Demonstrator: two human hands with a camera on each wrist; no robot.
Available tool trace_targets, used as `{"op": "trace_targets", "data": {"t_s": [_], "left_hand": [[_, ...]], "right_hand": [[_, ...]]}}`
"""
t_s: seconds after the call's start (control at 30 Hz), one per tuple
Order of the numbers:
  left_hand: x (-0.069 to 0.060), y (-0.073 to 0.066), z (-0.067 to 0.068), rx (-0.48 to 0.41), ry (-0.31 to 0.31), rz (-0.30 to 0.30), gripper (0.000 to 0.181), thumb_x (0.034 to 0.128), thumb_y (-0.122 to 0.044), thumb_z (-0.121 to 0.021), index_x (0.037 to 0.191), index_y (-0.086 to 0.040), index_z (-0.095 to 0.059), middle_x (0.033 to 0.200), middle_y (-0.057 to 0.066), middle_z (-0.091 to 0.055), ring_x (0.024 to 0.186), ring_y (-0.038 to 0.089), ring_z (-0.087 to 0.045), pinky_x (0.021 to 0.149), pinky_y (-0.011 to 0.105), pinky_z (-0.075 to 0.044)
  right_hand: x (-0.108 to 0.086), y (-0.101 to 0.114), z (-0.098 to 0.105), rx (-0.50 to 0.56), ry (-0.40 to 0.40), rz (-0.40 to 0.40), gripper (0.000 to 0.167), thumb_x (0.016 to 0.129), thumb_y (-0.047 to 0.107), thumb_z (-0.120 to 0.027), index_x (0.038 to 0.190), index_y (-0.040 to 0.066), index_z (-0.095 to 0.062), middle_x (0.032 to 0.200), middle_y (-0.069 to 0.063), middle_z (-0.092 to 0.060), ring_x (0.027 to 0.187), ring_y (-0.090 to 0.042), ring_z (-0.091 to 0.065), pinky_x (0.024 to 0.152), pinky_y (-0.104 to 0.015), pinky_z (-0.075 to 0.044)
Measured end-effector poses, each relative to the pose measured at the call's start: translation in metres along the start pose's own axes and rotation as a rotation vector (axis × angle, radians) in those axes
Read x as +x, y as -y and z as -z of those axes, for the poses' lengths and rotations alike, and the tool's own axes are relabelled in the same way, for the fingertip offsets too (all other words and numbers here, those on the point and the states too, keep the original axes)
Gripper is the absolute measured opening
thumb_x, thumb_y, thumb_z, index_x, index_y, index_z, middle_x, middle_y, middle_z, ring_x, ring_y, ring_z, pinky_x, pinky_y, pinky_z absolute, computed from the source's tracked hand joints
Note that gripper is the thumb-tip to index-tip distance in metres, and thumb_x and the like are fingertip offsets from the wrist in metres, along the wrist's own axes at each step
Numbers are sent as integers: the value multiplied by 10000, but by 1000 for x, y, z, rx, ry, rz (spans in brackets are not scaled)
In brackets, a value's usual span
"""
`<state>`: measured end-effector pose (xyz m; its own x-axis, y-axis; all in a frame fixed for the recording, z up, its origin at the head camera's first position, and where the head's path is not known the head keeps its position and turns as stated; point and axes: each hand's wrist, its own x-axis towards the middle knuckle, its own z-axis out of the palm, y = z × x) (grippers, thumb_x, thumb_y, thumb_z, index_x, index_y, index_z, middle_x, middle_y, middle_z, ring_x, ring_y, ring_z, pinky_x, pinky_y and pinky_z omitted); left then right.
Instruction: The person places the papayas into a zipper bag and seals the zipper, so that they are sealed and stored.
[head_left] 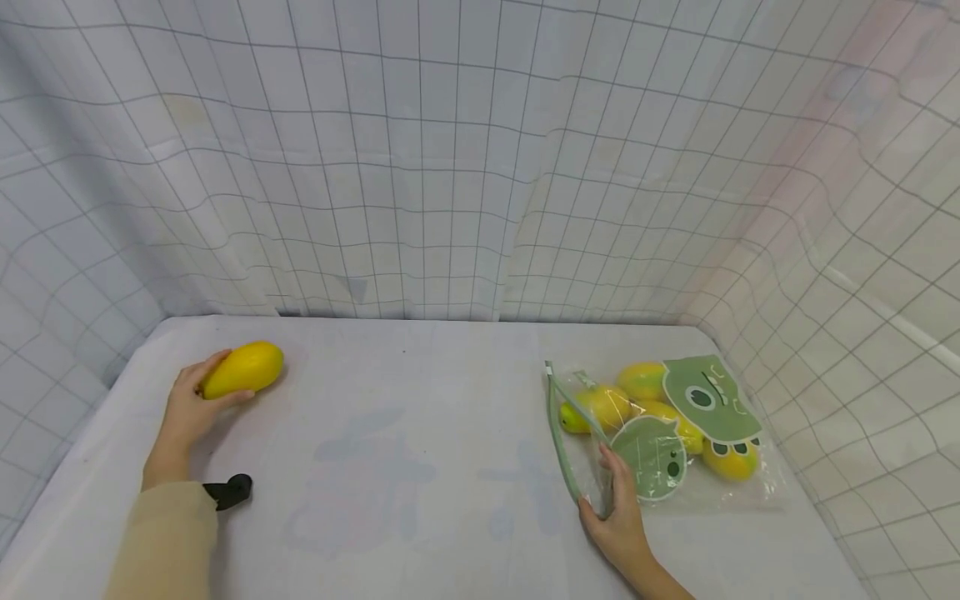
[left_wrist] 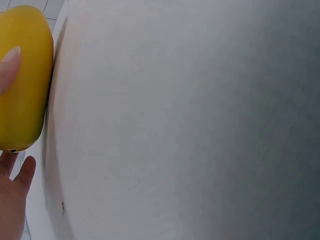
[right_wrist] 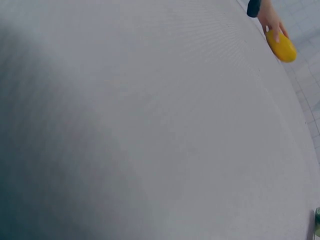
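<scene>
At the table's left side, my left hand (head_left: 187, 408) grips a yellow mango-like fruit (head_left: 251, 367), thumb on the near side and fingers behind. The left wrist view shows the fruit (left_wrist: 27, 85) large at the left edge, with the thumb across it. On the right, my right hand (head_left: 621, 521) holds the green-edged opening of a clear zip bag (head_left: 742, 498), thumb at the lower rim and fingers on the upper part. Several yellow fruits (head_left: 731, 461) lie inside the bag, behind green cartoon prints (head_left: 648, 458). The right wrist view does not show the right hand.
A white cloth covers the table (head_left: 420, 533). White curtains with a dark grid (head_left: 420, 167) hang behind it and at both sides. A black wrist strap piece (head_left: 228, 492) sticks out by the left sleeve (head_left: 168, 542).
</scene>
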<state>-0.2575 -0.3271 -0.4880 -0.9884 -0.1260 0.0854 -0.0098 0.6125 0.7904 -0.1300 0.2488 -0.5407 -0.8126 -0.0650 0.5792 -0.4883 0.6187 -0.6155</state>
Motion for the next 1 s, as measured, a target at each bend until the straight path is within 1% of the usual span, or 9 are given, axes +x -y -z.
{"op": "trace_targets", "data": {"t_s": [0.07, 0.17, 0.3, 0.43, 0.57, 0.67, 0.8, 0.87, 1.0], "left_hand": [[-2, -1, -1, -24, -16, 16, 769, 834, -307, -667, 1442, -114, -237, 1408, 311, -191, 1223, 501, -209, 1002, 637, -184], [-5, -3, -1, -62, -43, 67, 749, 833, -324, -662, 1441, -143, -264, 1438, 272, -190, 1226, 470, -225, 1009, 607, -221], [-8, -5, -2, -96, -75, 150, 730, 821, -373, -659, 1436, -214, -301, 1479, 201, -185, 1236, 447, -240, 1021, 571, -250], [-9, -5, -4, -94, -85, 181, 724, 805, -396, -670, 1424, -236, -332, 1487, 155, -212, 1207, 406, -282, 978, 488, -320], [-7, -5, -8, -89, -87, 135, 701, 802, -373, -681, 1410, -229, -363, 1466, 136, -271, 1127, 326, -343, 886, 341, -355], [-6, -10, -13, -125, -94, 85, 668, 799, -342, -693, 1390, -236, -400, 1425, 68, -339, 1026, 151, -402, 808, 200, -348], [-7, -26, -25, -171, -79, 33, 652, 792, -311, -706, 1368, -175, -432, 1319, -33, -426, 939, -33, -380, 741, 72, -342], [-7, -36, -33, -179, -59, 6, 660, 789, -305, -710, 1359, -123, -432, 1294, -42, -445, 953, -34, -383, 745, 46, -352], [-8, -55, -55, -194, -17, -76, 646, 776, -263, -729, 1315, -38, -453, 1296, 76, -454, 974, -8, -408, 771, 40, -370]], "right_hand": [[0, 0, 0, 1, 8, -13, 870, 578, -143, -712, 1354, -53, -329, 1241, -252, -410, 1129, -196, -393, 1026, -106, -212], [0, 1, 1, 3, 20, -34, 867, 589, -133, -711, 1360, -43, -323, 1257, -233, -403, 1143, -161, -380, 1026, -105, -210], [0, 1, 0, 13, 12, -13, 853, 591, -131, -706, 1352, -61, -327, 1245, -248, -403, 1139, -168, -383, 1022, -106, -213], [1, -1, -1, 18, 2, 4, 850, 583, -133, -701, 1346, -71, -332, 1231, -261, -407, 1131, -176, -388, 1023, -111, -216], [0, 0, -1, 20, 2, -6, 852, 583, -129, -700, 1349, -66, -333, 1229, -262, -409, 1125, -190, -392, 1022, -114, -217], [0, -1, -1, 22, 0, -9, 853, 581, -134, -698, 1349, -67, -333, 1230, -263, -408, 1121, -198, -394, 1021, -118, -219], [-1, -2, 0, 27, 0, -6, 854, 579, -143, -695, 1348, -71, -331, 1232, -269, -405, 1118, -199, -392, 1018, -118, -221], [-1, -2, 0, 30, 1, -6, 855, 580, -145, -694, 1349, -71, -328, 1233, -270, -402, 1117, -197, -390, 1016, -117, -222], [-1, -2, 0, 31, -2, -6, 857, 580, -144, -692, 1351, -71, -326, 1231, -270, -402, 1116, -192, -388, 1013, -117, -224]]}}
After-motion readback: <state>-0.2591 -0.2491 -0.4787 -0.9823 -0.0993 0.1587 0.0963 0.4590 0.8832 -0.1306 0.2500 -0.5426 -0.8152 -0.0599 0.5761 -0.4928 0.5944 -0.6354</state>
